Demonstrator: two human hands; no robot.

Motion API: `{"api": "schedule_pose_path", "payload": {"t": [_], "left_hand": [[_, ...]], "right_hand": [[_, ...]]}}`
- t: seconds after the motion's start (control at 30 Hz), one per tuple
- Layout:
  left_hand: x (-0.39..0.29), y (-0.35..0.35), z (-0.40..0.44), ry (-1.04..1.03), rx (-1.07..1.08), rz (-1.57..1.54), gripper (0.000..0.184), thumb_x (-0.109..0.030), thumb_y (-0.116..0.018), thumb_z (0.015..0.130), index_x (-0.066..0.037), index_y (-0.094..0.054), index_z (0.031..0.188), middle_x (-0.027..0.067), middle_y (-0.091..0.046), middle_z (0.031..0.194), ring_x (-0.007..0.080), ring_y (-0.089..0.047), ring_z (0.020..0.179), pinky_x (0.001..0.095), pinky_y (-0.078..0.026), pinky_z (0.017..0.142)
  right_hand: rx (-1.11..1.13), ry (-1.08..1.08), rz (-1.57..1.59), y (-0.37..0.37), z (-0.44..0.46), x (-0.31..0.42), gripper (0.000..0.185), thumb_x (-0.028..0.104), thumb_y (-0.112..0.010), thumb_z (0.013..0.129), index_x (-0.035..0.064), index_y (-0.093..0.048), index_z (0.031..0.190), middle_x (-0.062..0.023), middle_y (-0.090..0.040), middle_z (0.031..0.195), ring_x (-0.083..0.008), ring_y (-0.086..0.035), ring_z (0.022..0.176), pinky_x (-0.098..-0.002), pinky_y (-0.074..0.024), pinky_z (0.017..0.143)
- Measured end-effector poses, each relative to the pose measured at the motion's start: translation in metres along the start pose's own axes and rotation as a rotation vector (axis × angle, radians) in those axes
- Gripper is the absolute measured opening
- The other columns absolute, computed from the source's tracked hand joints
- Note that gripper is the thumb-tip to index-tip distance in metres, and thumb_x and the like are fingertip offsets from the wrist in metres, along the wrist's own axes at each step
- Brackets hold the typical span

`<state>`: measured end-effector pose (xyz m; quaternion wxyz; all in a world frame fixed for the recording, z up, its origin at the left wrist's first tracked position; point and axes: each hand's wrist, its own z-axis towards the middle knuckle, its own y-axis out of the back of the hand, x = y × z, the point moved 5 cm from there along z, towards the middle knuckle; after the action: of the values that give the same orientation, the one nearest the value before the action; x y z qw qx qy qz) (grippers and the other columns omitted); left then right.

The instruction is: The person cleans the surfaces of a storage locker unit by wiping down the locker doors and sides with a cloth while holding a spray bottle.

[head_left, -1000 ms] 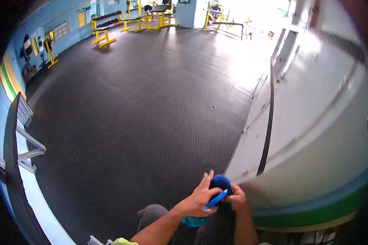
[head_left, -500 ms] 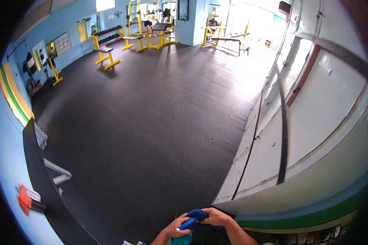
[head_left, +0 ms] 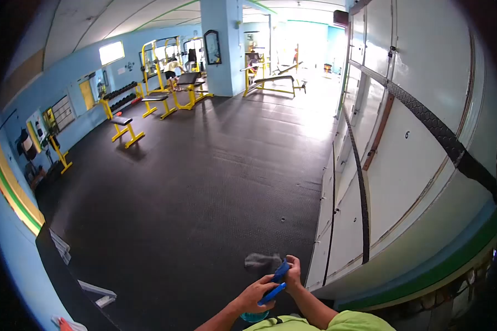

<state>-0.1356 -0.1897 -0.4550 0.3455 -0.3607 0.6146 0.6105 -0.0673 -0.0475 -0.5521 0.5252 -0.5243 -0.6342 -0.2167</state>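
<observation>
My left hand (head_left: 255, 296) is closed around what looks like a spray bottle (head_left: 272, 294), with a blue head above the hand and a teal body showing below it. Close beside it, my right hand (head_left: 294, 271) grips a blue cloth-like piece (head_left: 281, 271), whose exact kind is hard to make out. A blurred grey, see-through smear (head_left: 262, 261) shows against the floor just left of the right hand; I cannot tell what it is. Both hands are low in the view, in front of my yellow-green shirt (head_left: 350, 321).
White lockers (head_left: 406, 165) with black straps line the right side. Dark rubber flooring (head_left: 193, 204) stretches ahead. Yellow-framed benches (head_left: 128, 131), a dumbbell rack (head_left: 120, 95) and a blue pillar (head_left: 222, 49) stand further back, with a person (head_left: 172, 69) by the machines.
My view has tilted up, showing more ceiling. Both hands have shifted right and up in view, the right one more raised with the blue piece. The grey smear has appeared.
</observation>
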Motion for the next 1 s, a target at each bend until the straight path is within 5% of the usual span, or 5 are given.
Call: {"api": "schedule_pose_path", "payload": {"t": [0.23,0.5,0.63,0.87,1.0], "left_hand": [[0.014,0.032,0.060,-0.225,0.093,-0.180,0.056,-0.015,-0.069,0.077,-0.010,-0.051,0.130,0.0202,-0.028,0.149,0.0398,-0.024,0.139,0.0494,-0.030,0.108],[0.060,0.145,0.128,-0.186,-0.097,-0.228,0.059,-0.010,-0.068,0.082,-0.008,-0.042,0.134,0.0187,-0.045,0.137,0.0284,-0.045,0.126,0.0404,-0.036,0.103],[0.084,0.217,0.176,0.004,-0.111,-0.121,0.055,-0.009,-0.066,0.080,-0.007,-0.044,0.130,0.0139,-0.056,0.123,0.0217,-0.058,0.106,0.0350,-0.045,0.091],[0.092,0.280,0.287,-0.275,-0.072,-0.168,0.051,-0.010,-0.065,0.080,-0.004,-0.046,0.126,0.0137,-0.061,0.110,0.0188,-0.063,0.097,0.0327,-0.049,0.083],[0.123,0.286,0.369,-0.107,0.181,-0.788,0.044,-0.013,-0.060,0.085,-0.005,-0.048,0.126,0.0105,-0.057,0.114,0.0140,-0.060,0.088,0.0285,-0.051,0.074]], "right_hand": [[0.370,-0.126,0.639,-0.038,0.088,-0.027,0.044,0.025,-0.063,0.085,0.0098,-0.054,0.125,-0.0112,-0.061,0.115,-0.0214,-0.061,0.099,-0.0382,-0.0497,0.089],[0.674,0.005,0.807,-0.102,0.211,0.014,0.046,0.034,-0.063,0.088,0.0120,-0.054,0.127,-0.0084,-0.060,0.121,-0.0212,-0.058,0.109,-0.0374,-0.0480,0.094],[0.604,0.378,0.406,-0.140,0.264,0.042,0.043,0.033,-0.062,0.089,0.0112,-0.055,0.125,-0.0059,-0.059,0.122,-0.0229,-0.056,0.112,-0.0385,-0.0449,0.099],[0.599,0.465,0.568,-0.140,0.311,0.156,0.044,0.026,-0.060,0.091,0.0071,-0.050,0.129,-0.0082,-0.056,0.126,-0.0230,-0.054,0.113,-0.0381,-0.0417,0.101],[0.473,0.530,0.725,-0.096,0.324,0.196,0.045,0.026,-0.058,0.092,0.0062,-0.047,0.131,-0.0092,-0.055,0.127,-0.0240,-0.054,0.113,-0.0383,-0.0403,0.102]]}}
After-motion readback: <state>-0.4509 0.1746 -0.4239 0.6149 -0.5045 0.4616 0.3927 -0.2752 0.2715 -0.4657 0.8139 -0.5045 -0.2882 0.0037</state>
